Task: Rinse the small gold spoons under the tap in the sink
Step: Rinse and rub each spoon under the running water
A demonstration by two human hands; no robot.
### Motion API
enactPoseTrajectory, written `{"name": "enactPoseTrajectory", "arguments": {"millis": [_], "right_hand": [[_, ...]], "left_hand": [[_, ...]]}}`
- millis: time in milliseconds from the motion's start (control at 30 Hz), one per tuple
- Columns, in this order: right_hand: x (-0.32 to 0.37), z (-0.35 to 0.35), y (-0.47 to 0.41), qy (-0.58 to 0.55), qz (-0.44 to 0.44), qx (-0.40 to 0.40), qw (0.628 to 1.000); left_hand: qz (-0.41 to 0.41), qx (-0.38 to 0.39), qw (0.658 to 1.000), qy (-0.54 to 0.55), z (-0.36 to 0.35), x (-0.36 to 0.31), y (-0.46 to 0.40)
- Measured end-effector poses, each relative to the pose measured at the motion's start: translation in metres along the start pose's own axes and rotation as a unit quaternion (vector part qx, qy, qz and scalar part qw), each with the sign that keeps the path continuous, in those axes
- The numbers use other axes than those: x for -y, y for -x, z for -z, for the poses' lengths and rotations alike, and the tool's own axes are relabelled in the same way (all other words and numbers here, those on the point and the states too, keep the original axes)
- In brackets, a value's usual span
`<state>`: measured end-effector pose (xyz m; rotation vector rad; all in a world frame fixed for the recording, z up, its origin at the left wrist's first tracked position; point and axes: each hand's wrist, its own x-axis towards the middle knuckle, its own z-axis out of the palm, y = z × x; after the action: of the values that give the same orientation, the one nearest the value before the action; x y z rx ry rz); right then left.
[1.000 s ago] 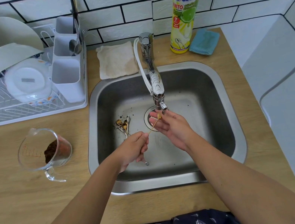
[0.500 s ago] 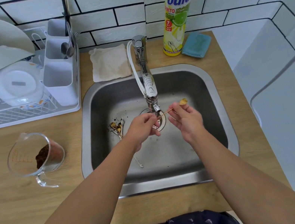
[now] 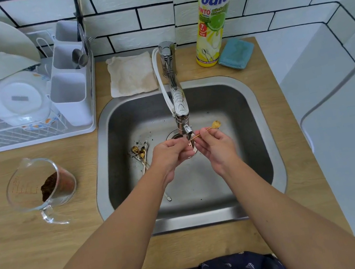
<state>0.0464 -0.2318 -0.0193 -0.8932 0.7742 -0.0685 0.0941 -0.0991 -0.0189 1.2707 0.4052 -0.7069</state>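
Right grip pinched shut on the thin handle of a small gold metal spoon, bowl end pointing away to the right of the chrome tap spout; left grip curled closed just beside the handle's near end, directly under the spout, though whether holding the handle tip or only rubbing it cannot be told. Compared with a second ago, spoon turned round: bowl then at the spout, now swung out to the right of it, handle end brought beneath the outlet instead. Probably means bowl done and handle getting its rinse, so this spoon close to finished; no water stream clear enough to confirm. Left of the tap, on the floor of the stainless steel sink, a small heap of gold spoons with dark grounds clinging, apparently unrinsed, so most of the task likely ahead. Nearer than the tap, one thin silver utensil lying half hidden under the left forearm. On the wooden tabletop left of the tap, a clear glass measuring jug with brown grounds and a white dish rack; behind the tap, a beige cloth, yellow dish-soap bottle and blue sponge. Nothing blocking the spout; only the grounds scattered near the drain to mind.
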Motion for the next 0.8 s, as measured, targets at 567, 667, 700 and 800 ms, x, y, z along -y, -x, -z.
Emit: {"name": "enactPoseTrajectory", "arguments": {"millis": [567,667,700,800], "right_hand": [[0.005,0.000,0.001,0.005,0.021,-0.062,0.998],[0.005,-0.002,0.001,0.015,0.019,-0.058,0.998],[0.005,-0.004,0.002,0.016,0.018,-0.051,0.998],[0.006,-0.006,0.002,0.014,0.016,-0.036,0.999]], "left_hand": [[-0.129,0.056,0.947,-0.290,0.009,0.009,0.004],[-0.122,0.018,0.942,-0.311,0.008,0.007,0.006],[-0.106,0.003,0.950,-0.292,0.006,0.006,0.007],[-0.055,-0.008,0.975,-0.215,0.004,0.003,0.007]]}}
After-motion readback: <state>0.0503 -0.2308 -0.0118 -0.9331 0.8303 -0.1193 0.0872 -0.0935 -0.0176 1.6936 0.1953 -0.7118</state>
